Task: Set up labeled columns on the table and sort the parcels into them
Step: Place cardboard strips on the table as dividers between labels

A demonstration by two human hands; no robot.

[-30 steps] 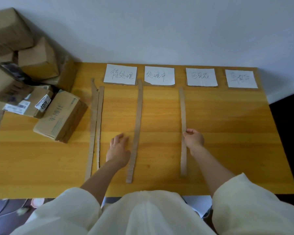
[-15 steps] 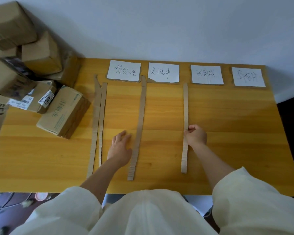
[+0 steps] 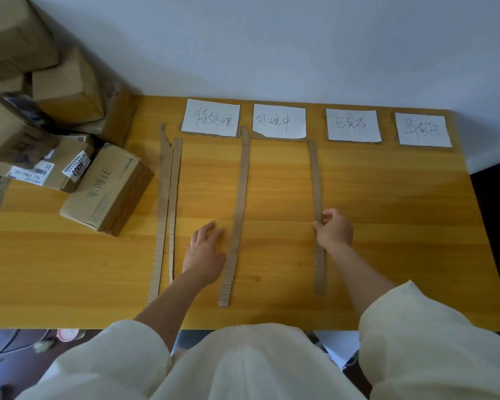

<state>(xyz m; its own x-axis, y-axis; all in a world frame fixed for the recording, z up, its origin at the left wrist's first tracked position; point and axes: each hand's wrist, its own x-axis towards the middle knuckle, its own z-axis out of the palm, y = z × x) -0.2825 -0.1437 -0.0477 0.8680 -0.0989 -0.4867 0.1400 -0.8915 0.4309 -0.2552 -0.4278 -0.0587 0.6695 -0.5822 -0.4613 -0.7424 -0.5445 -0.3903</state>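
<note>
Right hand [image 3: 334,230] pinching cardboard strip [image 3: 318,197] (third divider), left hand [image 3: 204,252] flat

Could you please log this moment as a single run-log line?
phase: laying dividers | right hand: pinching third strip | left hand: flat on table | labels: four | parcels: unsorted

Looks like a parcel-sorting corner in a small office or stockroom. Plain white wall [image 3: 272,39] behind a long yellow wooden table [image 3: 387,226]. Brown cardboard shipping boxes [image 3: 70,85] heaped at its left end, some with printed courier labels. Four white handwritten paper sheets [image 3: 211,118] line the far edge above brown corrugated cardboard divider strips [image 3: 240,215].
</note>
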